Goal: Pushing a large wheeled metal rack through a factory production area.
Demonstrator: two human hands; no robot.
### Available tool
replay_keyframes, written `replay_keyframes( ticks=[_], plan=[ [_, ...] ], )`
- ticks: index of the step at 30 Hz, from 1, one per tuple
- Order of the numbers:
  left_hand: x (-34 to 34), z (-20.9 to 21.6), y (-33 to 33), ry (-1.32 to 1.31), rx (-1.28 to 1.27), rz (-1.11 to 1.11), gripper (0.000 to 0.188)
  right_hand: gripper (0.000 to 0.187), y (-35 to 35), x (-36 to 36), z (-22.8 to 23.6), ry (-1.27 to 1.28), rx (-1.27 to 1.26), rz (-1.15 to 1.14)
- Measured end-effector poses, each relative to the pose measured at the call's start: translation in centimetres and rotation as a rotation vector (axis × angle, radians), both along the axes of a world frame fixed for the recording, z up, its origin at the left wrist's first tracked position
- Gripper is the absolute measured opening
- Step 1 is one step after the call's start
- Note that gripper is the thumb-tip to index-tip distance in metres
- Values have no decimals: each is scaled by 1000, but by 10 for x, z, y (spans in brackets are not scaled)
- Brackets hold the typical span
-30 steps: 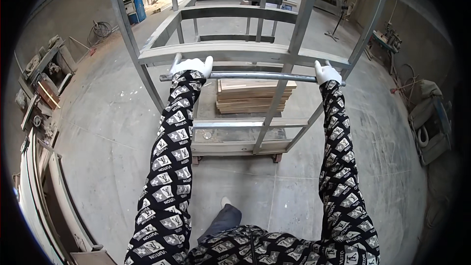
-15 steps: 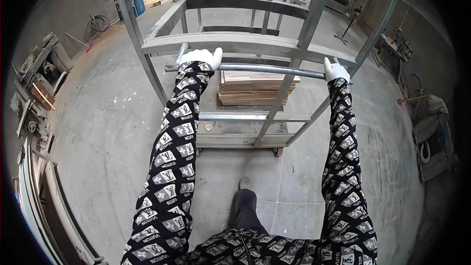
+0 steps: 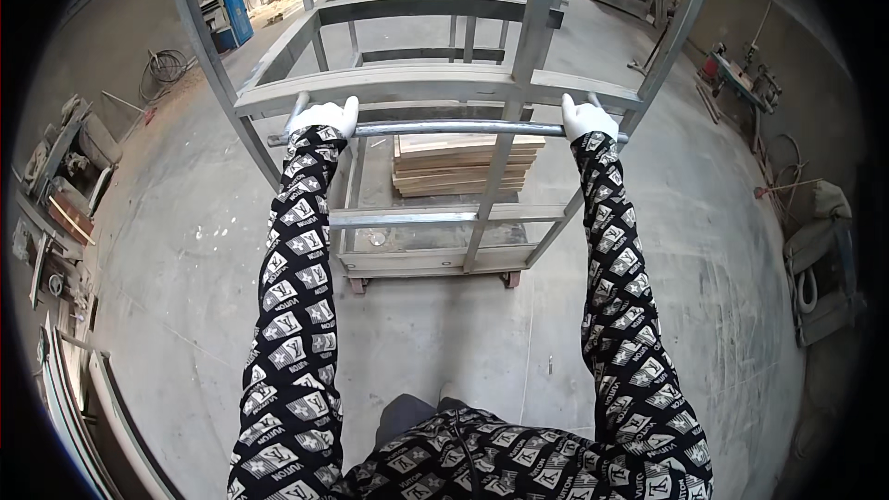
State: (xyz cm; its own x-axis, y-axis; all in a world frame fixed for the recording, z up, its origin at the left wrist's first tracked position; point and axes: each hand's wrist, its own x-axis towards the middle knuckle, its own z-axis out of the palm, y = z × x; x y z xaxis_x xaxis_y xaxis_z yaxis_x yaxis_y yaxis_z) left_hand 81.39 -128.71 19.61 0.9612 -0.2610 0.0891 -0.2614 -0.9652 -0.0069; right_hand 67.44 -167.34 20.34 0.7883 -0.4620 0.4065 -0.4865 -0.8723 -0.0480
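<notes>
On the grey concrete floor [image 3: 685, 250], a tall grey metal frame cart [image 3: 398, 86] was placed directly ahead. Low within it, a rectangular stack of pale brown wooden boards [image 3: 444, 171] was carried with no strap visible; boards could be slid loose by a sudden stop. The round silver metal push bar [image 3: 444, 129] was gripped near its ends by the white-gloved left hand [image 3: 324, 117] and white-gloved right hand [image 3: 590, 118], fingers seemingly curled around it, fingertips hidden. The cart could be skewed by uneven force.

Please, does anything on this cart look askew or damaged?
Slightly: the board stack low in the metal cart has uneven edges, so it looks not squared up. I see no clear damage.
</notes>
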Motion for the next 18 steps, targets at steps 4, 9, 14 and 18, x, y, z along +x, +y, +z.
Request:
replay_keyframes(
  ticks=[4, 9, 14, 18],
  plan=[
    [-7, 2, -9, 7, -21, 15, 69, 57, -17, -3, -3, -3, -80, 80],
    [-13, 3, -20, -15, -4, -57, 68, 45, -25, -4, 3, 80, -206, 96],
    [15, -23, 3, -151, -43, 3, 61, 49, -18, 21, -13, 63, -175, 69],
    [-9, 18, 30, 26, -15, -37, 70, 57, 12, 21, -12, 63, 18, -38]
  ],
)
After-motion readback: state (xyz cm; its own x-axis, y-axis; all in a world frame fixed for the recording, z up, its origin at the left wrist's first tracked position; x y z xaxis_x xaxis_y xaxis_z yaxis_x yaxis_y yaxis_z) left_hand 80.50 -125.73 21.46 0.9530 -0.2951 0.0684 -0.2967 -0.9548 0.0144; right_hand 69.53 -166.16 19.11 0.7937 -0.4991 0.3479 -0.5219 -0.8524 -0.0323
